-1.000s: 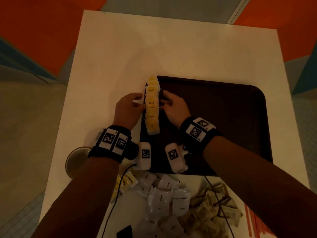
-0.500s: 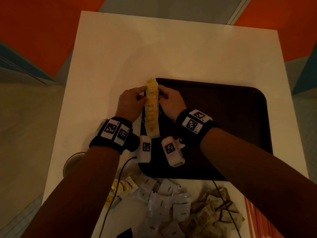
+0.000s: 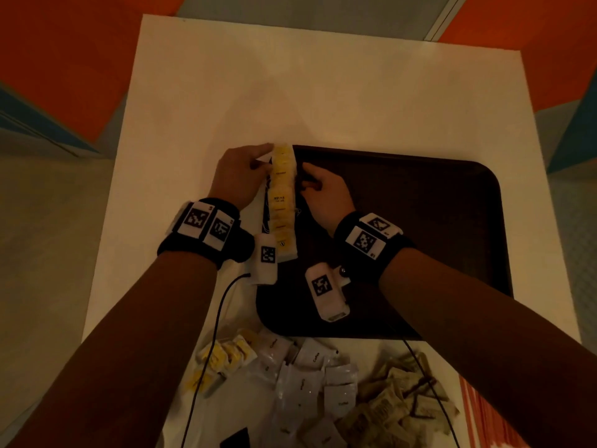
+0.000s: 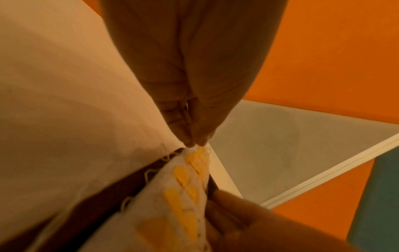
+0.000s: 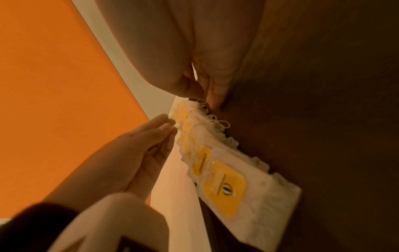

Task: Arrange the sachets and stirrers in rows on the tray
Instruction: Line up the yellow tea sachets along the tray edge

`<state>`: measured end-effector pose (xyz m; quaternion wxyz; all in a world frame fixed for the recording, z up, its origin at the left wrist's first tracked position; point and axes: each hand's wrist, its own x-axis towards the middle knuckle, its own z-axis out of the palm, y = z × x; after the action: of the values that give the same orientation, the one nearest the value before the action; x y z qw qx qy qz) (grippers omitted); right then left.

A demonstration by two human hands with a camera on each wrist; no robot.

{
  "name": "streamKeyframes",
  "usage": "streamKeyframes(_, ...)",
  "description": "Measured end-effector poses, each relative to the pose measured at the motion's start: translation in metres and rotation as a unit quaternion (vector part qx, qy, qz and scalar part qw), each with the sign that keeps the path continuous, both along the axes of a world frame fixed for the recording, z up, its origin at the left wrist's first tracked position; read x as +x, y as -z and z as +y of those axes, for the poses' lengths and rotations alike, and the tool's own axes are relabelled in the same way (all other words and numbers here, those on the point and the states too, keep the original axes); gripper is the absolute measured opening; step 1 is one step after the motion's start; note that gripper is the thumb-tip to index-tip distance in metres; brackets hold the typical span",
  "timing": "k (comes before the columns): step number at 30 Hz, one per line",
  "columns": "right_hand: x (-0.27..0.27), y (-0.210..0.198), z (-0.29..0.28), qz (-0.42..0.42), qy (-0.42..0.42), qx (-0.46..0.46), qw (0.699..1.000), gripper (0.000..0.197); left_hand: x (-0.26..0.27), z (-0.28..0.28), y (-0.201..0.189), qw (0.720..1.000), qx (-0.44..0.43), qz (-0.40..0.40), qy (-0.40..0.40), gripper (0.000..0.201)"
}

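Nearest the person, loose piles lay on the white square table [image 3: 323, 92]: small yellow-labelled sachets [image 3: 226, 357] on the left, plain white paper sachets [image 3: 310, 383] in the middle, crumpled brown paper sachets [image 3: 400, 392] on the right, and a bundle of thin red-and-white stirrers [image 3: 478, 412] at the right edge. Beyond them sat the dark brown rectangular plastic tray [image 3: 436, 221] with rounded corners. Along its left rim ran a single overlapping row of yellow-labelled white sachets [image 3: 283, 202], reaching from the near part of the tray to its far left corner. The left hand [image 3: 237, 176] lay outside the tray on the table, fingers nearly straight and held together, their tips touching the far end of the row; it gripped nothing. The right hand [image 3: 323, 192] rested inside the tray just beside the row, fingers bent with their tips against the row's right edge; whether it pinched a sachet or only pressed could not be told. Farther off, orange and grey floor [image 3: 323, 4] surrounded the table.
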<state>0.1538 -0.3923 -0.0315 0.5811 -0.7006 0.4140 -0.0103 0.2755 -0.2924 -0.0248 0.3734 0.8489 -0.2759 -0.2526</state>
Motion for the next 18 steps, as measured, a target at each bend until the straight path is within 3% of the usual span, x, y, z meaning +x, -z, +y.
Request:
streamKeyframes(4, -0.016, 0.002, 0.002, 0.008, 0.019, -0.002, 1.0, 0.039, -0.005, 0.02, -0.009, 0.999, 0.004, 0.014, -0.038, 0.034)
streamKeyframes(9, -0.052, -0.003, 0.027, 0.04, -0.034, 0.02, 0.998, 0.023, -0.05, 0.057, -0.014, 0.994, -0.005, 0.081, -0.078, 0.024)
streamKeyframes(13, -0.062, -0.006, 0.044, 0.039, -0.069, -0.016, 0.997, 0.023, -0.087, 0.078, -0.005, 0.995, 0.005, 0.067, -0.076, 0.029)
streamKeyframes(18, -0.067, -0.001, 0.05, 0.035, -0.042, -0.039, 0.998, 0.016, -0.117, 0.092, -0.008, 0.994, -0.009, 0.074, -0.079, 0.03)
